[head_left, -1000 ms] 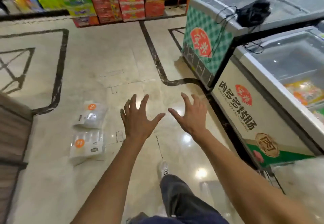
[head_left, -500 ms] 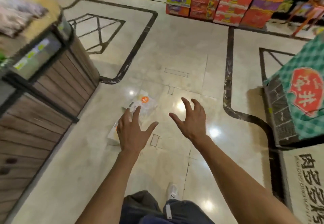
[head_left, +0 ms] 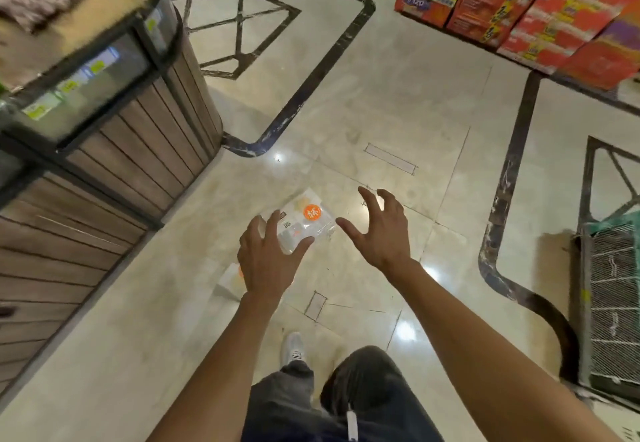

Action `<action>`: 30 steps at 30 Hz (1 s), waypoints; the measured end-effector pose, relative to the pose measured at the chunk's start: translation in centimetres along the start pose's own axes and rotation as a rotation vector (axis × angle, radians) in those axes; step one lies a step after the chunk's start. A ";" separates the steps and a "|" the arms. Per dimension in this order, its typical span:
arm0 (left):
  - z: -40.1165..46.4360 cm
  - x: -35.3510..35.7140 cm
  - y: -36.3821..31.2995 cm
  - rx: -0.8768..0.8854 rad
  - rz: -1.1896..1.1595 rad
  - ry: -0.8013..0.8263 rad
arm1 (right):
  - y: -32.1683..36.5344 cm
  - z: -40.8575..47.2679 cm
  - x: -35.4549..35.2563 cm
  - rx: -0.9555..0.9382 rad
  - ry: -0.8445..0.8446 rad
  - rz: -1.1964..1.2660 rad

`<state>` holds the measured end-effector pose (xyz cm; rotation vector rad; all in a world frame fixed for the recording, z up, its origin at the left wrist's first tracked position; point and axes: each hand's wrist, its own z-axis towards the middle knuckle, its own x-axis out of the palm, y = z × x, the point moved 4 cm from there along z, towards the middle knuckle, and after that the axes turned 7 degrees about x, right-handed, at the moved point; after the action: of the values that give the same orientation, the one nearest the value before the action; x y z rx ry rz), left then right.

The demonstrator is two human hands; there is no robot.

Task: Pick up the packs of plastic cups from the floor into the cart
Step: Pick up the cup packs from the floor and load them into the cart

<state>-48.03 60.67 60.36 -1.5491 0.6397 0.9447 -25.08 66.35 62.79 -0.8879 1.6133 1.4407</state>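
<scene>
Two clear packs of plastic cups with orange round labels lie on the glossy floor. The far pack [head_left: 304,221] shows between my hands. The near pack [head_left: 231,279] is mostly hidden under my left hand [head_left: 268,261], which hovers over both with fingers spread, holding nothing. My right hand [head_left: 379,230] reaches out to the right of the far pack, fingers curled apart, empty. No cart is in view.
A wooden-slatted display counter [head_left: 104,150] stands at the left. Stacked red and yellow cartons [head_left: 540,8] line the back right. A freezer's grille [head_left: 609,303] sits at the right edge. My legs and a white shoe [head_left: 292,350] are at the bottom.
The view has swung left and drawn closer to the packs. Both hands have moved forward toward them; my left hand now overlaps both packs.
</scene>
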 end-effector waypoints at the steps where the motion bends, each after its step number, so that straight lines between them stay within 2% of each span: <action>1: 1.7 0.9 0.2 -0.020 0.001 0.005 | 0.0 1.9 0.7 -0.005 0.023 -0.010; 9: 13.1 11.6 3.4 -0.234 0.042 0.125 | -3.5 16.6 9.8 -0.080 0.234 -0.061; 14: 19.8 19.8 7.9 -0.453 -0.024 0.040 | -7.4 24.8 19.1 -0.123 0.330 -0.079; 18: 23.5 29.6 13.4 -0.498 -0.002 0.050 | -12.0 29.6 30.0 -0.118 0.429 -0.121; 22: 25.6 42.5 19.2 -0.500 0.004 0.162 | -17.6 32.6 43.0 -0.134 0.576 -0.215; 25: 26.3 51.6 24.2 -0.530 0.003 0.246 | -21.0 34.8 52.6 -0.157 0.618 -0.251; 30: 26.4 61.6 32.2 -0.672 -0.072 0.273 | -24.9 37.7 65.6 -0.111 0.693 -0.276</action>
<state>-47.86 86.27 -9.44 -2.3114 0.4675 0.9514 -28.74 100.97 -8.80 -1.7375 1.7970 1.0886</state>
